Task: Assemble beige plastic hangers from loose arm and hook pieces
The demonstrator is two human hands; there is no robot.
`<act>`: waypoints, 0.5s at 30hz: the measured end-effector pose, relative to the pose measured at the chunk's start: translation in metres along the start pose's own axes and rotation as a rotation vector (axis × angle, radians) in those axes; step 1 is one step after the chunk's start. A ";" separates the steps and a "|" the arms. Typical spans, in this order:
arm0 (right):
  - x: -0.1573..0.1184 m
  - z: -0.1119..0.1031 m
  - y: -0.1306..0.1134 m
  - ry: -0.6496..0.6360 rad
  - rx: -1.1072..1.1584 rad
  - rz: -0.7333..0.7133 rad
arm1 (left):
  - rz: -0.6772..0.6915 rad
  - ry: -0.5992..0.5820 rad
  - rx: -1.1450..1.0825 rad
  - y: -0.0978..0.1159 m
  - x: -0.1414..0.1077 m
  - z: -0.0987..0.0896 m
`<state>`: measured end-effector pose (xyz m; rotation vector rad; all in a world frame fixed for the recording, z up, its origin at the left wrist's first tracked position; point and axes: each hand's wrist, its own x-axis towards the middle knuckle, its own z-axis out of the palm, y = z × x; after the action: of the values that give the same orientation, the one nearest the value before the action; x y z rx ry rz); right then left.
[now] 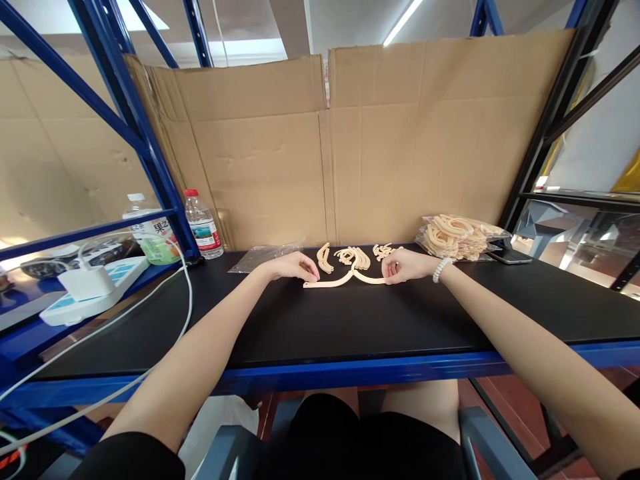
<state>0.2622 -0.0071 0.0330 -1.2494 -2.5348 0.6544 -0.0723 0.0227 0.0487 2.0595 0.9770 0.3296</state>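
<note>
Two curved beige strips, a left one (330,284) and a right one (367,278), meet at the middle of the black tabletop (310,327). My left hand (299,267) is at the outer end of the left strip, fingers curled down close to it. My right hand (403,265), with a beaded bracelet on the wrist, pinches the outer end of the right strip. Just behind lie small beige pieces: a curved stack (325,258), a fanned group (356,256) and a cluster of short bits (384,251).
A clear plastic bag (265,256) lies at the back left. Bagged beige pieces (453,238) and a phone (510,257) are at the back right. Bottles (203,227), a power strip (95,293) and white cables (189,293) are at the left. Cardboard (275,160) stands behind.
</note>
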 end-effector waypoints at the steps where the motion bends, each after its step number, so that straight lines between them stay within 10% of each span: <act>1: 0.000 0.000 -0.001 0.000 0.001 -0.002 | 0.002 -0.007 0.002 0.001 0.000 0.000; 15: -0.002 -0.001 -0.004 -0.062 0.035 0.000 | 0.022 -0.137 0.173 0.011 -0.002 0.006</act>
<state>0.2612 -0.0107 0.0352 -1.2357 -2.5614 0.7444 -0.0645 0.0139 0.0532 2.2181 0.9273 0.1169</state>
